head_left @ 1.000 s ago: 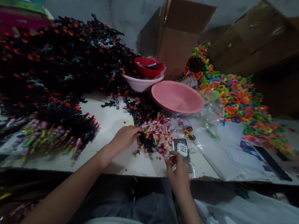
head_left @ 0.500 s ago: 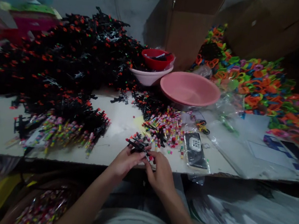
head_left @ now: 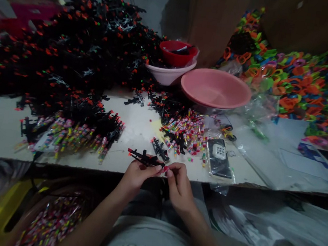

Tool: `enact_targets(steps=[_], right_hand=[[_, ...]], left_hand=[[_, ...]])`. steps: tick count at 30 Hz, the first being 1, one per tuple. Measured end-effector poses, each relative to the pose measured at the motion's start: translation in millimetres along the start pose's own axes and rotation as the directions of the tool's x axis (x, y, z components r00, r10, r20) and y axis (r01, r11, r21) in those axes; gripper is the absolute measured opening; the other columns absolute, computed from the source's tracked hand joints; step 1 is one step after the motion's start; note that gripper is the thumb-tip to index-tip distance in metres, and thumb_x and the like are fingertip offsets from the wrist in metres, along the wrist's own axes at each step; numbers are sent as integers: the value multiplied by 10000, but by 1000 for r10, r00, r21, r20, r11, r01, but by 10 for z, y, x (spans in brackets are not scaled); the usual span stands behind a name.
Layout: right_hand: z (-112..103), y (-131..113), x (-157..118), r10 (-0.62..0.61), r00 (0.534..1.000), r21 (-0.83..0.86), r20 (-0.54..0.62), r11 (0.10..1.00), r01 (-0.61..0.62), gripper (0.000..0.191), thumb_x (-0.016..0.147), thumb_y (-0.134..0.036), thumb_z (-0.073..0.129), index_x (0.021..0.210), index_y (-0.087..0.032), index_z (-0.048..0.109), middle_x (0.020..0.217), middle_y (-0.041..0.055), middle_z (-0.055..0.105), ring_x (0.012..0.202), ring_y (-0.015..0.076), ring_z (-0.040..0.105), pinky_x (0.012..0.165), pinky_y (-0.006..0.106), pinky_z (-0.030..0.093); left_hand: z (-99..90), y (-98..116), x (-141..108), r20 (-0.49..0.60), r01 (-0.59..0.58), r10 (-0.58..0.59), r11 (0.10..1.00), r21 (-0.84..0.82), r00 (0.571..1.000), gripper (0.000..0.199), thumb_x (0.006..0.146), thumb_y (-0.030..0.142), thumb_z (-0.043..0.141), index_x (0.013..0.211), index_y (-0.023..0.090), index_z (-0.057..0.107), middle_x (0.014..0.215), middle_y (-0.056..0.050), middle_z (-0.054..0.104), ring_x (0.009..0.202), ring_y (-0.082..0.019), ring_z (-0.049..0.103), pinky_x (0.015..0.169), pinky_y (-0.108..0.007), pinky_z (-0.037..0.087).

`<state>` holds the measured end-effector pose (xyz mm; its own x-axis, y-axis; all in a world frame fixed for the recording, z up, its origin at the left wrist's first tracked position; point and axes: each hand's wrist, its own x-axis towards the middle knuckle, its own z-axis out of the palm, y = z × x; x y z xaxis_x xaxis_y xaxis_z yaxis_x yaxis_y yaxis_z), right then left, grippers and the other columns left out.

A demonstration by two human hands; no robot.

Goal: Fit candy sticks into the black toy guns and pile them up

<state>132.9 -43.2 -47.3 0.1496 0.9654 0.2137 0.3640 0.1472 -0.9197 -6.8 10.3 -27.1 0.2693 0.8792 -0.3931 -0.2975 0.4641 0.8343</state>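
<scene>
My left hand [head_left: 134, 179] is closed around a black toy gun [head_left: 144, 158], whose orange-red tip points left above the table's front edge. At the gun's right end, my right hand [head_left: 179, 188] pinches a small pink-red piece [head_left: 165, 169]; the fingertips partly hide it, so its kind is unclear. Just beyond my hands lie a few more black toy guns [head_left: 160, 149]. Behind them is a loose heap of small candy-filled tubes [head_left: 188, 127] with pink and red ends. To the left, toy guns with colourful tubes [head_left: 73, 136] lie in a row.
A large mound of black toy guns [head_left: 71, 45] covers the back left. Pink basin [head_left: 217, 90] and red bowl [head_left: 178, 53] stand mid-back. A bagged phone-like item [head_left: 219, 157] lies right of my hands. Bright plastic pieces [head_left: 303, 85] pile up at right. Below left, a tub holds many tubes [head_left: 52, 221].
The view has shifted slightly. The toy gun in my left hand now stands out farther to the left, and my right fingers have closed on the pink-red piece at its end.
</scene>
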Motion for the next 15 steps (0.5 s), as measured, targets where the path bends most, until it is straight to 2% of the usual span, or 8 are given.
enact_targets(steps=[8, 11, 15], right_hand=[[-47, -45, 8, -21, 999, -37, -30, 999, 20, 146, 957, -313, 369, 1010, -214, 463, 833, 31, 610, 767, 157, 617, 690, 284, 499], [-51, -41, 2, -65, 996, -108, -54, 992, 58, 118, 937, -298, 421, 1004, -216, 473, 897, 57, 623, 834, 180, 623, 734, 314, 505], [-48, -37, 0, -138, 988, -120, -73, 984, 129, 97, 931, -249, 436, 1018, -225, 470, 941, 67, 618, 887, 188, 619, 766, 326, 514]], left_hand=[[4, 59, -88, 15, -75, 74, 982, 175, 997, 244, 576, 282, 834, 758, 165, 721, 743, -20, 735, 762, -202, 685, 811, -335, 539], [18, 87, -114, -22, -50, 55, 985, 166, 998, 277, 574, 309, 835, 774, 153, 724, 749, -25, 738, 737, -186, 679, 784, -312, 539], [45, 103, -126, -7, -41, 43, 988, 148, 999, 294, 569, 307, 839, 781, 140, 722, 748, -21, 737, 699, -152, 664, 730, -264, 535]])
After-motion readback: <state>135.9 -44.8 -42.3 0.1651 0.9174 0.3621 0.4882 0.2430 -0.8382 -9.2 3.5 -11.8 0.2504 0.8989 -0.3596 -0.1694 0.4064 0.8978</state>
